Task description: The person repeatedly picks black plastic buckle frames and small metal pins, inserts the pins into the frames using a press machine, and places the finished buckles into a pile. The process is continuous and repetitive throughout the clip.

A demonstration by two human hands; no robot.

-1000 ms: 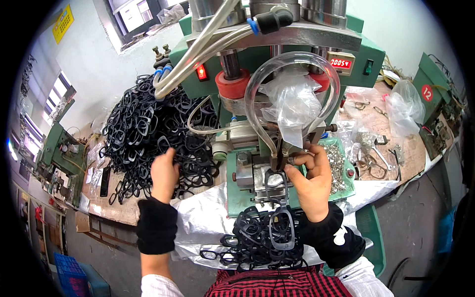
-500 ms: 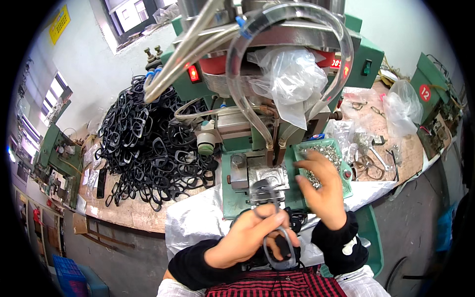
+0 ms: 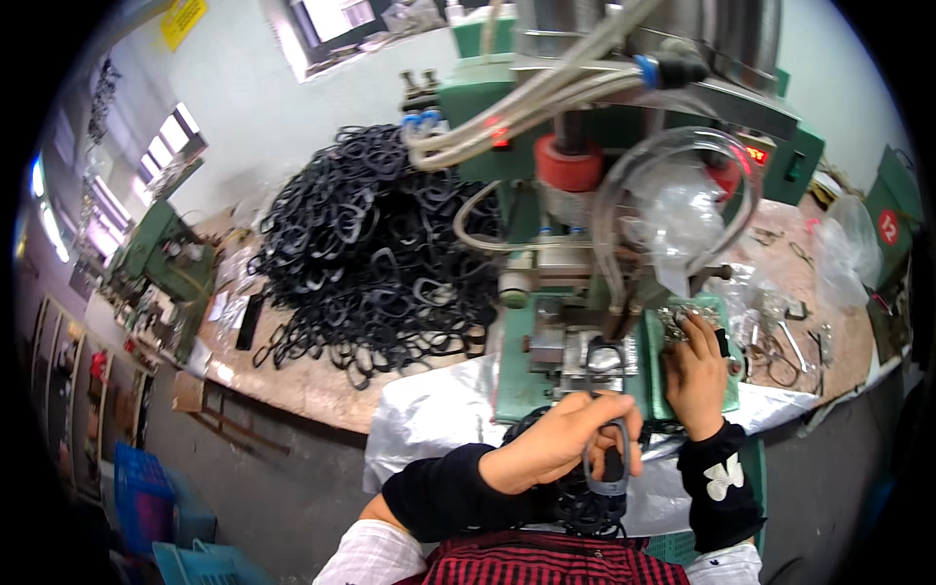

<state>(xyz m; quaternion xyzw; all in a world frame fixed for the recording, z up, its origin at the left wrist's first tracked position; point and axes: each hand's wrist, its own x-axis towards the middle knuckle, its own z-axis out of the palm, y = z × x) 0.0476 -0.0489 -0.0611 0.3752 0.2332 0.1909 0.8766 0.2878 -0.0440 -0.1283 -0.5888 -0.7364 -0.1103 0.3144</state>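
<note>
My left hand (image 3: pixel 561 439) is closed on a dark eyeglass frame (image 3: pixel 606 485). One rim of the frame hangs below my fingers; the other end reaches up to the metal fixture (image 3: pixel 588 361) of the green press. At the right, my right hand (image 3: pixel 697 380) dips its fingertips into small shiny metal parts in a green tray (image 3: pixel 655 380). Its fingers are stretched and the thumb stands apart; whether a part is touched by the tips is too small to tell. More dark frames (image 3: pixel 585 507) lie in my lap under the left hand.
A tall heap of dark eyeglass frames (image 3: pixel 361 244) covers the table's left side. The press's red-collared column (image 3: pixel 567 166) and clear hoses (image 3: pixel 546 107) hang above the fixture. Right of the tray lie a wrench (image 3: pixel 792 344) and plastic bags (image 3: pixel 846 239). Blue crates (image 3: pixel 146 497) stand on the floor.
The view has swung left, so the scene sits further right. My right hand has come down from above the tray into the metal parts. My left hand keeps hold of the eyeglass frame.
</note>
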